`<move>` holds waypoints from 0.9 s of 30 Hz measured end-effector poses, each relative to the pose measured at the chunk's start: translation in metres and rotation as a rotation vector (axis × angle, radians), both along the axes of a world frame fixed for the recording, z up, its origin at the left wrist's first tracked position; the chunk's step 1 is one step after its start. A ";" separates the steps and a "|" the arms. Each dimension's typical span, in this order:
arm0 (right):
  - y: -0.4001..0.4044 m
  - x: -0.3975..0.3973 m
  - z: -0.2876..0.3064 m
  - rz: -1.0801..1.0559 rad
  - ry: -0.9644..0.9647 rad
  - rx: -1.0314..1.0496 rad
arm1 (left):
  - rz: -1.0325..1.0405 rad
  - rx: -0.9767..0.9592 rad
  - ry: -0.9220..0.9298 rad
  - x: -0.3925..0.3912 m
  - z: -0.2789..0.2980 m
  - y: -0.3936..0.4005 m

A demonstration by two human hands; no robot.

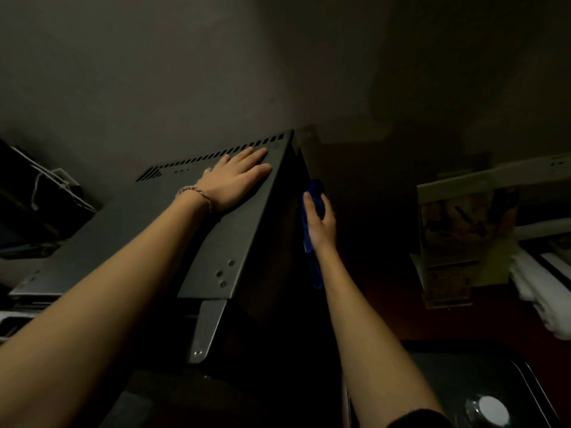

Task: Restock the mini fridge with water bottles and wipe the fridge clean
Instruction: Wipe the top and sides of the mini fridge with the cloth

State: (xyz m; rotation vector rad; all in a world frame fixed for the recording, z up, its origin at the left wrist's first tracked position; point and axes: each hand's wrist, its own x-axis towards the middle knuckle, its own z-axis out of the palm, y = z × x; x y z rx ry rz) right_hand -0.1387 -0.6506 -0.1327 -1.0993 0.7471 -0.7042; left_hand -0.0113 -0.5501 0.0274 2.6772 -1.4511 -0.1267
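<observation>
On and beside the fridge [148,223]: two hands, one blue cloth [314,196], one wrist bracelet [197,193], three screws on its top corner.

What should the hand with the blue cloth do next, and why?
Probably slide the blue cloth down the fridge's dark side. The right hand presses it against that side near the top back corner, so most of the panel below looks unwiped. The left hand lies flat on the fridge's top, steadying it.

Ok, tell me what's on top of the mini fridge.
Only the left hand lies flat on the mini fridge top, near the vent slots. The arm hides part of it. The right hand presses a blue cloth against the side.
</observation>
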 end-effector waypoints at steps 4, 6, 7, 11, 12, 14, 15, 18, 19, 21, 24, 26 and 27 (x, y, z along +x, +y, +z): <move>0.012 -0.009 -0.049 0.002 0.064 0.095 | -0.008 -0.003 0.017 -0.008 0.005 0.002; 0.030 -0.024 -0.076 0.013 0.085 0.183 | -0.006 0.006 0.044 -0.013 0.008 0.003; 0.041 -0.032 -0.090 0.014 0.106 0.229 | -0.004 0.011 0.059 -0.016 0.010 0.003; 0.091 -0.068 -0.120 0.006 0.136 0.333 | -0.009 0.016 0.056 -0.015 0.010 0.003; 0.104 -0.077 -0.121 0.003 0.125 0.339 | -0.007 0.017 0.048 -0.015 0.009 0.002; 0.129 -0.094 -0.121 -0.008 0.090 0.346 | 0.008 0.024 0.042 -0.013 0.008 0.002; 0.143 -0.102 -0.117 -0.020 0.066 0.338 | 0.009 0.024 0.042 -0.012 0.007 0.002; 0.175 -0.117 -0.094 -0.089 0.001 0.232 | -0.001 0.026 0.039 -0.007 0.005 0.001; 0.181 -0.118 -0.085 -0.111 -0.009 0.170 | -0.005 0.028 0.037 -0.006 0.005 0.002; 0.186 -0.117 -0.065 -0.117 -0.032 0.056 | -0.007 0.030 0.043 -0.004 0.004 0.002; 0.176 -0.112 -0.030 -0.065 -0.079 -0.089 | -0.006 0.031 0.038 -0.004 0.003 0.002; 0.163 -0.106 -0.012 -0.036 -0.090 -0.155 | 0.010 0.028 0.028 -0.006 0.003 0.002; 0.155 -0.102 -0.005 -0.036 -0.099 -0.187 | 0.016 0.025 0.024 -0.008 0.002 0.001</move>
